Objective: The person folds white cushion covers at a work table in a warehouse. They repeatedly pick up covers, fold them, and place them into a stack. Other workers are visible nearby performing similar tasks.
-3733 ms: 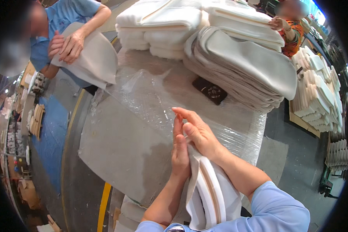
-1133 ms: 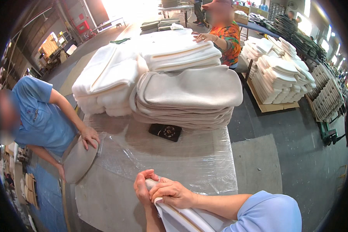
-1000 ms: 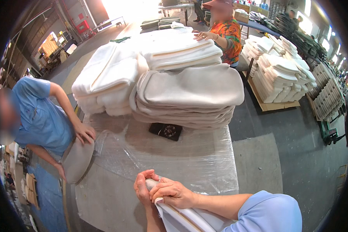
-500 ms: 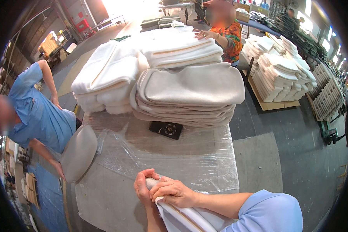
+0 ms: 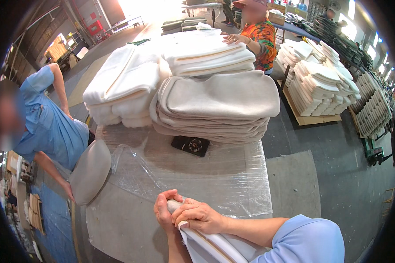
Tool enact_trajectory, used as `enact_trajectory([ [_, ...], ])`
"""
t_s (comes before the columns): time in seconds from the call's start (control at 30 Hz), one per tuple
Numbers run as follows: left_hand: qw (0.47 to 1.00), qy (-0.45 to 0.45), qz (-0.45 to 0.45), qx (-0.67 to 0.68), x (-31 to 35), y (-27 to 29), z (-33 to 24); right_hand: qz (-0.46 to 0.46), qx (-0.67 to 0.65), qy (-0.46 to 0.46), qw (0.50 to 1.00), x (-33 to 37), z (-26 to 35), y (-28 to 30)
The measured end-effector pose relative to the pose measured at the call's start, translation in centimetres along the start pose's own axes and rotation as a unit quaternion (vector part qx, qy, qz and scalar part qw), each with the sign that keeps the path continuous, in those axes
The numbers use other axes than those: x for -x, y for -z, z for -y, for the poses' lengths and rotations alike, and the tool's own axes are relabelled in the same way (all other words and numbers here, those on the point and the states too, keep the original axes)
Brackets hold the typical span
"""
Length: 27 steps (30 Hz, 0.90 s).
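At the near edge of the table, my left hand (image 5: 166,214) curls around the rounded, light grey end of a padded fabric piece (image 5: 215,250). My right hand (image 5: 200,216) grips the same piece beside it, fingers bent over its edge. The piece runs down toward my body; its white side and a tan strip along the edge show. Its lower part leaves the picture. Beyond my hands lies a black flat item with a round pattern (image 5: 190,145), before a stack of beige padded pieces (image 5: 219,98).
Clear plastic film (image 5: 237,188) covers part of the table. White padded pieces (image 5: 123,83) are piled at the back. A co-worker in blue (image 5: 57,118) at the left holds a grey oval pad (image 5: 91,173). Another person (image 5: 256,39) stands behind the piles. More white stacks (image 5: 322,79) stand right.
My hands keep the same grip and have barely moved. At the left, the co-worker's head and upper body have shifted slightly.
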State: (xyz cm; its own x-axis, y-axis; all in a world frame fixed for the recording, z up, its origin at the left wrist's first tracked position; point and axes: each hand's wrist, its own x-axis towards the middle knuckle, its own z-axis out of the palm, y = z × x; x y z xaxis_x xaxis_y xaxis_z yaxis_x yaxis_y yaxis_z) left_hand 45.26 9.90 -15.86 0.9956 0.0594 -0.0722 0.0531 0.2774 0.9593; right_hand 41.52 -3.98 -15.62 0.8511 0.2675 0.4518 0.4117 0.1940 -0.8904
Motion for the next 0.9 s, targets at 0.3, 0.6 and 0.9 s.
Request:
enact_trajectory([
  [0.3, 1.0, -0.009, -0.001, -0.019, 0.14, -0.2, -0.22, 0.004, 0.006, 0.0, 1.0, 0.12, 0.03, 0.06],
  [0.6, 1.0, -0.011, 0.013, 0.009, -0.17, 0.0, 0.26, 0.0, 0.003, 0.016, 1.0, 0.0, 0.15, 0.31],
  [0.9, 1.0, -0.007, 0.002, -0.003, -0.05, -0.49, 0.08, -0.005, -0.005, 0.008, 1.0, 0.19, 0.01, 0.47],
])
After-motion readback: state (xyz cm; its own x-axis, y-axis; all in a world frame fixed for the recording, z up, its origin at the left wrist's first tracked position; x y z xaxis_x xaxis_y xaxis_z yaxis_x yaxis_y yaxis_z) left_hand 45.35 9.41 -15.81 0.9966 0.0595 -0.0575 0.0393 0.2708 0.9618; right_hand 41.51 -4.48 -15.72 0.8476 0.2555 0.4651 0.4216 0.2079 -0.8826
